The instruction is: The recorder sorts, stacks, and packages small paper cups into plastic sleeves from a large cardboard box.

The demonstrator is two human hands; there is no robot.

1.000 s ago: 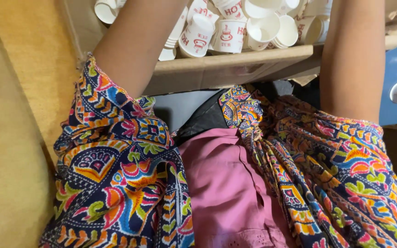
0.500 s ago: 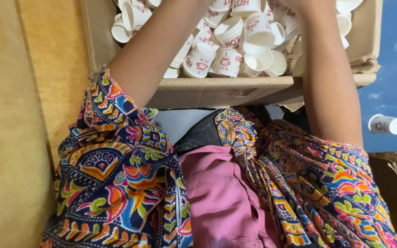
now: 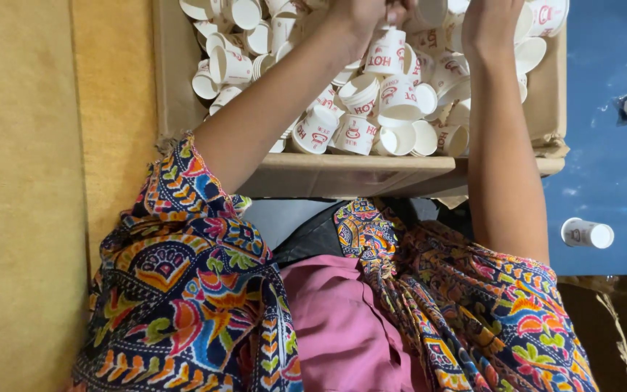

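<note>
The left hand [image 3: 360, 18] pinches a white paper cup [image 3: 384, 52] above the cardboard box [image 3: 175, 109] of loose cups, while the right hand [image 3: 491, 25] reaches in alongside, its fingers apparently curled, so sorting seems underway and the next move calls for a steady lift.

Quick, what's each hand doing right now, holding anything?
Left hand: closed on a white paper cup over the cardboard box.
Right hand: among the cups; grip cannot be told.

Small white paper cup [image 3: 386, 52] with red print, pinched by its base at the top of the view, mouth turned down and tilted. Hangs just above a loose heap of matching cups [image 3: 357, 116], lying on their sides and nested, filling an open cardboard box [image 3: 342, 174].
</note>
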